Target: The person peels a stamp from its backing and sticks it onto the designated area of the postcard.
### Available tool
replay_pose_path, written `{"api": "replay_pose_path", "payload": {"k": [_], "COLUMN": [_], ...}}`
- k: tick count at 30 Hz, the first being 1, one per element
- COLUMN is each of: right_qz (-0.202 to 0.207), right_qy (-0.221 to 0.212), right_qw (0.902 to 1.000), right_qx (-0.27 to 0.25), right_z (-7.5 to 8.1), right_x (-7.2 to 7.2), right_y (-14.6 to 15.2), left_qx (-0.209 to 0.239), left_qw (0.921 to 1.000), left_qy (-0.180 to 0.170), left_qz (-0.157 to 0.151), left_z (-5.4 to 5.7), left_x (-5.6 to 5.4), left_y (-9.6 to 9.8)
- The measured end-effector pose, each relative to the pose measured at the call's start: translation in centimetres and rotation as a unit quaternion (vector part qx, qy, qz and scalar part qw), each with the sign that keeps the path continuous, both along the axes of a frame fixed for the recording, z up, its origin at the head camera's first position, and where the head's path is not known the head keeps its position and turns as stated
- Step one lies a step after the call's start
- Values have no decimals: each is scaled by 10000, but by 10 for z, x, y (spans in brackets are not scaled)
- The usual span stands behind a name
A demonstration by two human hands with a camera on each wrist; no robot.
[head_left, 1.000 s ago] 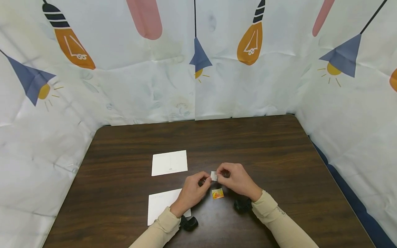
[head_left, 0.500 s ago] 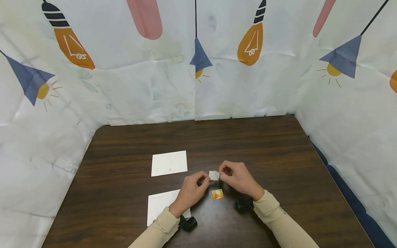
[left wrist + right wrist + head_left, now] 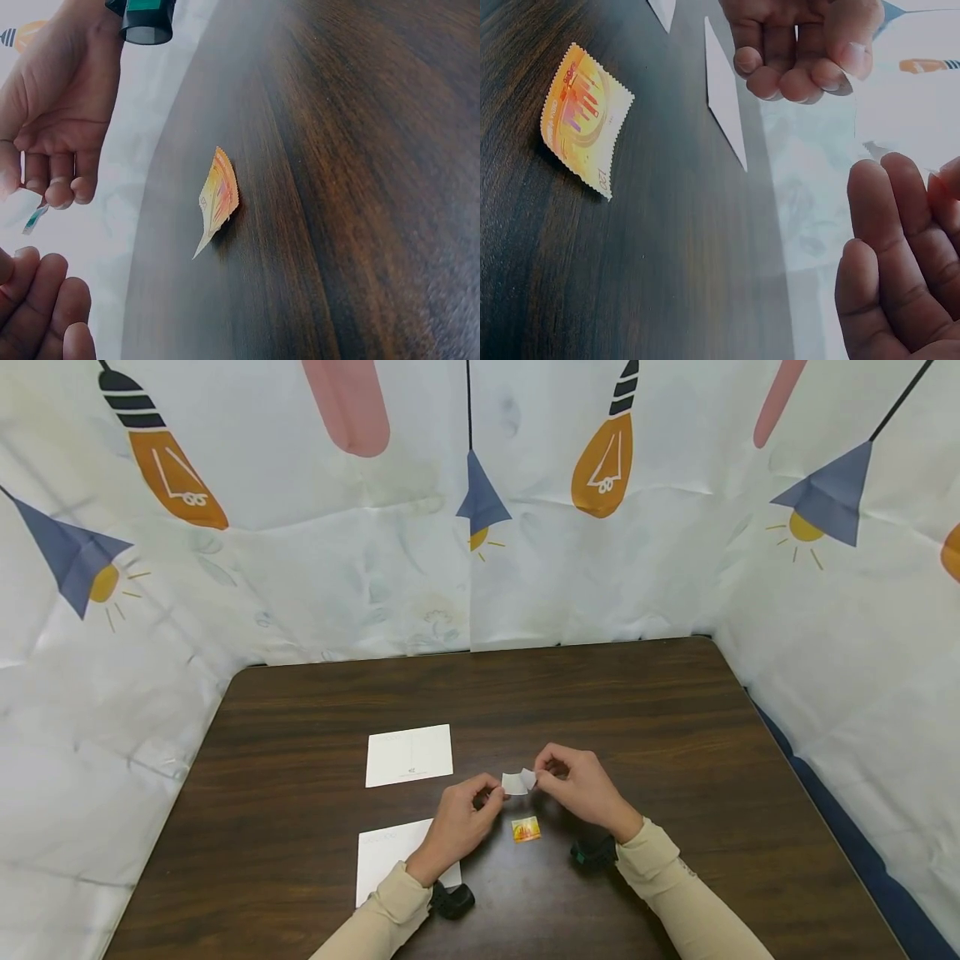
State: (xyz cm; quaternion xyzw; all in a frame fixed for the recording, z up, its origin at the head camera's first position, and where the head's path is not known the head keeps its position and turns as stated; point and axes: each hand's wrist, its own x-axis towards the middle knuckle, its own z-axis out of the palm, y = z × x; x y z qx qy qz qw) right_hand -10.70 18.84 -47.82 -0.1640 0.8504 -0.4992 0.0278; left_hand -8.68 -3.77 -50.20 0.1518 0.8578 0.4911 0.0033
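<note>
In the head view, my left hand (image 3: 459, 817) pinches the left edge of a small postage stamp (image 3: 513, 784), its white back facing up. My right hand (image 3: 581, 785) pinches a thin white backing paper (image 3: 528, 778) that lifts off the stamp's right part; the two still touch. The left wrist view catches a teal printed edge of the stamp (image 3: 34, 220). Below the hands a second, orange-yellow stamp (image 3: 527, 829) lies on the table. Its perforated edges and slight curl show in the right wrist view, where this stamp (image 3: 585, 120) lies printed side up.
A white postcard (image 3: 409, 756) lies on the dark wooden table (image 3: 637, 710), left of and beyond the hands. Another white card (image 3: 386, 856) is partly under the left forearm. A printed white curtain (image 3: 360, 568) surrounds the table's back and sides.
My right hand has moved right and slightly away, drawing the backing paper with it. More of the white piece shows between the hands, now split into two parts. The left hand shifted slightly left.
</note>
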Motion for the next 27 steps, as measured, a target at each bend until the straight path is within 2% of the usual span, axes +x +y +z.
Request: {"api": "replay_pose_path", "payload": {"k": [13, 27], "right_qz": [-94, -392], "right_qy": [-288, -481], "right_qw": [9993, 9972], "right_qx": [-233, -424], "right_z": [3, 0], "right_x": [-1, -6], "right_y": [2, 4], "left_qx": [-16, -64], "left_qw": [9998, 9999], "left_qy": [177, 99], "left_qz": [38, 95], "left_z": [2, 4], "left_x": [0, -1], "left_y": [-3, -7]}}
